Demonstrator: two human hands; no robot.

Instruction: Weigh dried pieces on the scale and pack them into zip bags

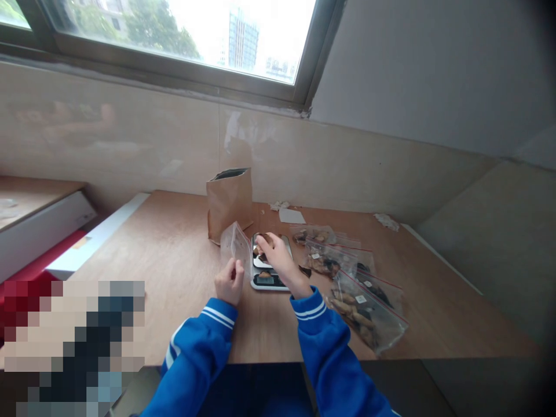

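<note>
My left hand (pixel 230 282) is closed on the edge of a clear zip bag (pixel 234 246), which stands up with its mouth gaping beside a kitchen scale (pixel 259 285). Over the scale's platform, my right hand (pixel 278 258) has its fingers curled round some dried brown pieces, perhaps mushroom slices. More dried brown pieces (pixel 261 255) lie on the platform under the fingers, partly hidden. One piece (pixel 264 274) rests by the scale's display, whose digits are too small to read. A dark dried piece (pixel 305 271) lies on the table to the right of my wrist.
Several filled zip bags (pixel 354 310) with small white labels overlap on the right. An open brown paper bag (pixel 229 202) stands behind the scale. A white paper (pixel 292 216) and crumpled tissue (pixel 279 205) lie near the wall. A pixelated patch covers the lower left.
</note>
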